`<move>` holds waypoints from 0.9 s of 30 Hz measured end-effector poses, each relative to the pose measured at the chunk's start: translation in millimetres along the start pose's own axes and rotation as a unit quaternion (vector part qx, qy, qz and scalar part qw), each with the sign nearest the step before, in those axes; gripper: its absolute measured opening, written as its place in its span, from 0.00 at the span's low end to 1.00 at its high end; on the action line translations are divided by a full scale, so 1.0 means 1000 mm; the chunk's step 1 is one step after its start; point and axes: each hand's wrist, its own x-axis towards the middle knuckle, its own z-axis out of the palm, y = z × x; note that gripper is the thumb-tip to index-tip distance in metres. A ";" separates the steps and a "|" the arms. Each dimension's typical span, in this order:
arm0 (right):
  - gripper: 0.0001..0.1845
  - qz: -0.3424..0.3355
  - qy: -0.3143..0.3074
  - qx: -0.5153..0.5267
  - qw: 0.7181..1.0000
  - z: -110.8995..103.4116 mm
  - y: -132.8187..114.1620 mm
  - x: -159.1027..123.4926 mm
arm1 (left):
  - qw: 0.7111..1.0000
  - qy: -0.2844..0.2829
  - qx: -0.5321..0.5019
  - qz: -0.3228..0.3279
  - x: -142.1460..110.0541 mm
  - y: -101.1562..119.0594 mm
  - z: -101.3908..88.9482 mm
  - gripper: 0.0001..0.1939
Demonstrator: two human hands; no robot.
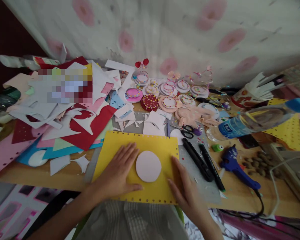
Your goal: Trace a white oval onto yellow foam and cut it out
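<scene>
A yellow sheet (145,141) with punched edges lies in front of me on the wooden table (240,193). A pale pink paper circle (148,166) rests on its middle. My left hand (117,175) lies flat on the sheet to the left of the circle, fingers stretched out. On the sheet's right edge rests my right hand (186,190), fingers extended and flat. Neither hand holds anything.
Piled paper scraps (72,110) cover the left of the table. Decorated round paper pieces (168,91) sit at the back. Scissors (187,131), two black markers (205,163), a blue glue gun (236,168) with its cord and a lying plastic bottle (255,121) are to the right.
</scene>
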 end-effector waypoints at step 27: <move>0.22 -0.100 0.083 -0.031 0.991 0.000 0.025 0.007 | 0.798 0.280 -0.315 -0.431 -0.038 -0.038 -0.049 0.27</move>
